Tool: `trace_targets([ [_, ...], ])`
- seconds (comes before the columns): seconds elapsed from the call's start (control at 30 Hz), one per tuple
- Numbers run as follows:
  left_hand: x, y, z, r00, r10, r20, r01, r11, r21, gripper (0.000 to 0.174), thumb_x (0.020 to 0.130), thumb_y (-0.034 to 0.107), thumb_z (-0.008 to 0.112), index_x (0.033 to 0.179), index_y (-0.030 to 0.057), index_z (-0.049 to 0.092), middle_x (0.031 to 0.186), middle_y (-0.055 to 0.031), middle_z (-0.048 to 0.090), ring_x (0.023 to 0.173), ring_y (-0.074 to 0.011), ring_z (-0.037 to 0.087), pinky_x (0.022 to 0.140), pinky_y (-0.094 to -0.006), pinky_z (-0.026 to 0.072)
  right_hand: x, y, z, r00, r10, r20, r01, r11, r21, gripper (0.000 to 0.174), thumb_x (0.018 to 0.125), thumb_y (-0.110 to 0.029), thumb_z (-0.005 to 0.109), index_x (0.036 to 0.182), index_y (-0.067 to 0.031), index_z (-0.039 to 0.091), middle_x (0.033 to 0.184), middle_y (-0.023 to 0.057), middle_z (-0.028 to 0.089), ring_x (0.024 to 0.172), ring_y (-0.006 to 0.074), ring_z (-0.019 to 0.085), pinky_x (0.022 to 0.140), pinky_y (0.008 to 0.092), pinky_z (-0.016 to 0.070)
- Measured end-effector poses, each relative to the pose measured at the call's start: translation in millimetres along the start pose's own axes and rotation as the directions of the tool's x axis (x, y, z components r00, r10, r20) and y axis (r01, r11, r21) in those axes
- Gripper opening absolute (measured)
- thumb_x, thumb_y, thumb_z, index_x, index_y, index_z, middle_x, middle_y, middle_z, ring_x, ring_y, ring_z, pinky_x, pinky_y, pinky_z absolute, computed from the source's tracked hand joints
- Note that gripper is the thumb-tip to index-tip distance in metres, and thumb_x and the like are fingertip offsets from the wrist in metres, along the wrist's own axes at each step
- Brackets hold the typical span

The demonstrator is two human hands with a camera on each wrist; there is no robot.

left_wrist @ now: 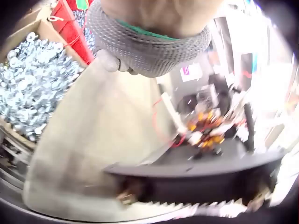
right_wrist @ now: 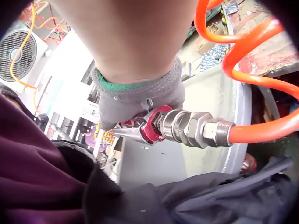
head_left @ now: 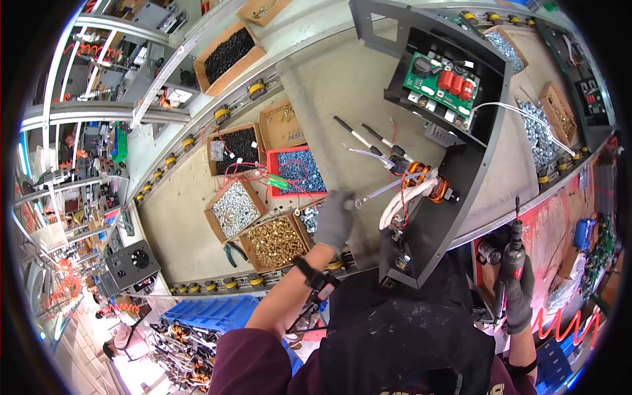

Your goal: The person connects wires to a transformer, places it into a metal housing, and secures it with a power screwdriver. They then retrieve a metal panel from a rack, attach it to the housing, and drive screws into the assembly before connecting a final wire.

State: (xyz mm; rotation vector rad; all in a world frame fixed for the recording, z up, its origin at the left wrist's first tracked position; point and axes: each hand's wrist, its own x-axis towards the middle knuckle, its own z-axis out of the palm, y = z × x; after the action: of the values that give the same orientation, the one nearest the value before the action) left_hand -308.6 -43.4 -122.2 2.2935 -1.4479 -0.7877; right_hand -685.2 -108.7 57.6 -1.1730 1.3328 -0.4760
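Observation:
My gloved left hand [head_left: 334, 220] is over the bench, between the box of silver screws [head_left: 309, 218] and the open black metal case [head_left: 431, 224]. In the left wrist view its fingers are mostly hidden behind the glove, and I cannot tell whether they hold anything. Inside the case sit a green circuit board [head_left: 440, 84] with red parts and copper-wound coils [head_left: 438, 189]; cables with loose ends trail out onto the bench. On the right, my gloved right hand [head_left: 520, 299] grips a pneumatic screwdriver [head_left: 515, 253], bit pointing away from me. Its orange air hose [right_wrist: 261, 133] trails from the tool's end.
Boxes of gold screws [head_left: 273, 243], white-silver fasteners [head_left: 235, 209] and black screws [head_left: 240, 148] surround a red bin [head_left: 296, 170] of bluish screws. Green-handled pliers [head_left: 234, 253] lie near the roller edge. A blue crate [head_left: 210, 313] stands below the bench.

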Motion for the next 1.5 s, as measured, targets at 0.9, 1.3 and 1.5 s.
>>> trace_targets([
  [0.9,-57,176,-113,0.940,0.213,0.266,0.244,0.125,-0.962,0.030,0.088,0.026,0.065,0.105,0.0020,0.061,0.083,-0.0047,0.058,0.064,-0.0122,0.052,0.057,-0.0244,0.0414,-6,-44,34,0.823,-0.097,0.560,0.167,0.983,-0.076,0.061,0.075,-0.044,0.073,0.119,-0.0051,0.054,0.084,0.0150,0.066,0.075,0.0341,0.065,0.066,0.0403,0.0509],
  [1.3,6,260,-115,0.736,0.075,0.673,0.448,0.691,-0.567,0.024,0.082,0.016,0.071,0.097,-0.0013,0.065,0.071,-0.0016,0.059,0.060,-0.0070,0.051,0.055,-0.0215,0.0414,20,-3,-30,0.856,-0.264,0.444,0.269,0.962,0.053,0.066,0.071,-0.043,0.077,0.119,-0.0037,0.055,0.076,0.0142,0.066,0.070,0.0312,0.066,0.061,0.0372,0.0527],
  [1.5,19,273,-95,0.815,0.184,0.549,0.324,0.641,-0.696,0.034,0.078,0.014,0.075,0.104,0.0014,0.058,0.081,-0.0032,0.060,0.068,-0.0087,0.056,0.061,-0.0214,0.0457,34,3,-40,0.871,-0.253,0.422,0.293,0.956,-0.030,0.068,0.068,-0.045,0.079,0.117,-0.0041,0.056,0.074,0.0140,0.065,0.068,0.0340,0.065,0.059,0.0383,0.0519],
])
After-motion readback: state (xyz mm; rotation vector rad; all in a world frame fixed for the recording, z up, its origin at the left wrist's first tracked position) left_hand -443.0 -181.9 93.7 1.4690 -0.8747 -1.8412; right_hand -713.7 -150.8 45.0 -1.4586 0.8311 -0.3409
